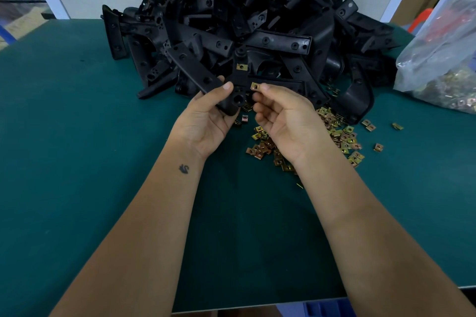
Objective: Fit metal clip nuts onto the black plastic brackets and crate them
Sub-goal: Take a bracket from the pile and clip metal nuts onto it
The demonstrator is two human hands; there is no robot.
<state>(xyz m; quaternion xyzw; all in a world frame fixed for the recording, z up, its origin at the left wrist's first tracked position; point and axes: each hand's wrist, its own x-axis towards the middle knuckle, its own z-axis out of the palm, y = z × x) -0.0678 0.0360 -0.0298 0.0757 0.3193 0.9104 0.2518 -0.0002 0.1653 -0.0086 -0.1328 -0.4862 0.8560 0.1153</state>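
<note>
My left hand has its grip closed around the lower end of a black plastic bracket, thumb laid across the front of it, palm turned up toward me. The bracket is matte moulded plastic, a narrow upright arm with a rounded knob at its top and a round hole near my thumb; a wider flat strip with holes branches off to the left. One fitted clip nut, a small square of yellowish plated metal with a hole in its middle, already sits on the upright arm, above my fingers.

My right hand pinches a second clip nut between thumb and forefinger tip, the other fingers curled loosely under. That nut is just beside the right edge of the bracket, level with my left thumb; I cannot tell whether it touches the plastic.

Under and to the right of my right hand lies a scatter of loose clip nuts, shiny and brassy, on the dull green tabletop. Behind both hands rises a heap of black brackets, glossy here and there, curved and perforated. At the right edge sits a crinkled clear plastic bag with more brassy pieces inside.
</note>
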